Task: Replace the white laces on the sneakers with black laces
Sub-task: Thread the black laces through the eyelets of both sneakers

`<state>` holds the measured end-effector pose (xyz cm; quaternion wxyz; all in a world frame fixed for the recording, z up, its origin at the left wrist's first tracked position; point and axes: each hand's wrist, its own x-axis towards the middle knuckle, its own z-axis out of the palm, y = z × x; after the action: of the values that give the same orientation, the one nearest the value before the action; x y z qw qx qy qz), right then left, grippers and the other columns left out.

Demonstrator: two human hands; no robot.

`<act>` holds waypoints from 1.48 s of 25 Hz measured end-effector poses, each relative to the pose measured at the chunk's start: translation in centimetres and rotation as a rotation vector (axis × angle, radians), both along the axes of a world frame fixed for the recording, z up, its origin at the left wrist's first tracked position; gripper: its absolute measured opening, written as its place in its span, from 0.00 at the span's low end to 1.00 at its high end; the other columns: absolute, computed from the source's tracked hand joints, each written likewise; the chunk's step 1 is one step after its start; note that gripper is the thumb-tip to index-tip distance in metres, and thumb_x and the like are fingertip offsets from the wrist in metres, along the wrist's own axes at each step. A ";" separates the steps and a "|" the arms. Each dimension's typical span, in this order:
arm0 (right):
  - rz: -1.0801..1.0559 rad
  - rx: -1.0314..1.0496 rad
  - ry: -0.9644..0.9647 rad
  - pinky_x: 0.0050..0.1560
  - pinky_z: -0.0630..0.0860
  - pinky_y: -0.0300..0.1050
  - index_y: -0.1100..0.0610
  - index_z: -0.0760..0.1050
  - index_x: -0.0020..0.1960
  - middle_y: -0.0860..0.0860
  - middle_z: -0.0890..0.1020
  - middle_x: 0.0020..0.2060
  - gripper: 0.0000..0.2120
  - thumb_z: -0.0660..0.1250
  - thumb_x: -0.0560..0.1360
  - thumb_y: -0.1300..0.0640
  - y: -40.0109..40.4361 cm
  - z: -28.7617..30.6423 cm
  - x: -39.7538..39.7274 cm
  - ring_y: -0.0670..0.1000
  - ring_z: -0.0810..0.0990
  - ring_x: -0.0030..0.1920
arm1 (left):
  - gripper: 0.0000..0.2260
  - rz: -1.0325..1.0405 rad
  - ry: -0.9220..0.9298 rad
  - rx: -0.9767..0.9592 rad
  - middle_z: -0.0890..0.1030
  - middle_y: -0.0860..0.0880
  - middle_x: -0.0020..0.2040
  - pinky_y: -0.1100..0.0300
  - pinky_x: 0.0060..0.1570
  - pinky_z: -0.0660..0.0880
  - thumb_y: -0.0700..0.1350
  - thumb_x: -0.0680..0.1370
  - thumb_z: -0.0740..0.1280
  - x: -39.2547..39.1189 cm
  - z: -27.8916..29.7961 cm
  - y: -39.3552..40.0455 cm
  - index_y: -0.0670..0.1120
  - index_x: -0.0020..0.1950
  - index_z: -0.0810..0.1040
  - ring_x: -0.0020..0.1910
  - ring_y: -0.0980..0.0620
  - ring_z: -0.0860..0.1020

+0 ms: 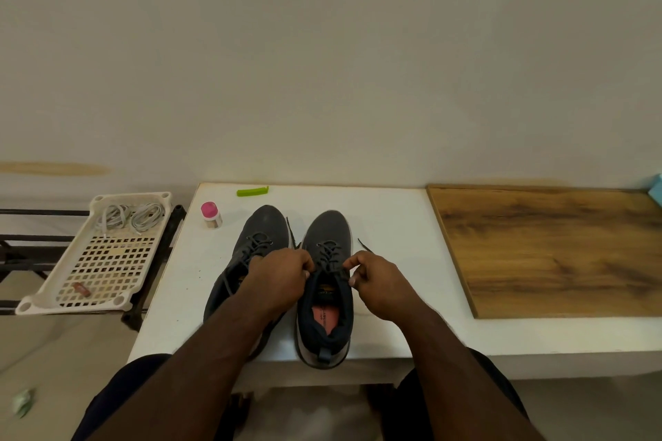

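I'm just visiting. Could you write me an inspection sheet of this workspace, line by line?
Surface: white table, wooden board lying at its right.
Job's things: two dark sneakers side by side with black laces threaded; white laces coiled in the perforated tray.
Clutter: pink-capped bottle, green clip.
Hands: left hand and right hand each pinch a lace end at the right sneaker's collar.
Cables: nothing seen.
Surroundings: plain wall, dark rack under the tray.

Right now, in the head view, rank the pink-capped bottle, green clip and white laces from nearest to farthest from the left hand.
From the left hand:
1. Pink-capped bottle, up and to its left on the table.
2. Green clip, at the table's far edge.
3. White laces, in the tray off the table's left side.
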<state>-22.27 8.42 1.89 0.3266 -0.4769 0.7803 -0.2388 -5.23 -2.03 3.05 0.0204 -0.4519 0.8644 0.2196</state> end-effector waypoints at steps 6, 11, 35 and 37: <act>-0.035 -0.063 0.015 0.52 0.79 0.50 0.47 0.76 0.52 0.44 0.81 0.44 0.07 0.66 0.78 0.58 -0.2 -0.3 0.0 0.47 0.80 0.45 | 0.10 0.001 -0.065 -0.002 0.80 0.56 0.58 0.46 0.65 0.59 0.48 0.81 0.57 0.6 0.1 0.4 0.58 0.60 0.74 0.62 0.51 0.75; -0.042 -0.043 0.047 0.52 0.80 0.51 0.45 0.80 0.43 0.43 0.82 0.40 0.06 0.71 0.76 0.55 -0.3 -1.1 -0.6 0.45 0.80 0.45 | 0.05 0.009 -0.017 0.001 0.80 0.55 0.51 0.49 0.58 0.59 0.48 0.82 0.60 0.3 -0.3 0.3 0.56 0.51 0.73 0.56 0.52 0.76; -0.323 -0.379 -0.956 0.37 0.80 0.47 0.59 0.82 0.56 0.55 0.86 0.47 0.11 0.66 0.81 0.54 0.4 17.3 1.2 0.49 0.77 0.32 | 0.11 0.426 1.037 0.789 0.76 0.50 0.36 0.58 0.36 0.78 0.46 0.83 0.63 1.8 14.9 1.6 0.40 0.54 0.82 0.27 0.57 0.70; -0.290 -0.416 -0.944 0.39 0.81 0.48 0.60 0.81 0.58 0.56 0.86 0.50 0.12 0.63 0.80 0.56 0.8 19.2 1.8 0.51 0.78 0.33 | 0.11 0.388 1.064 0.784 0.77 0.50 0.37 0.59 0.36 0.77 0.46 0.83 0.64 2.1 16.7 2.0 0.40 0.54 0.83 0.27 0.57 0.69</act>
<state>-20.42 9.23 21.09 0.5043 -0.2598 0.5424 -0.6197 -3.11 -0.03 19.77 -0.2844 -0.3883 0.5173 0.7076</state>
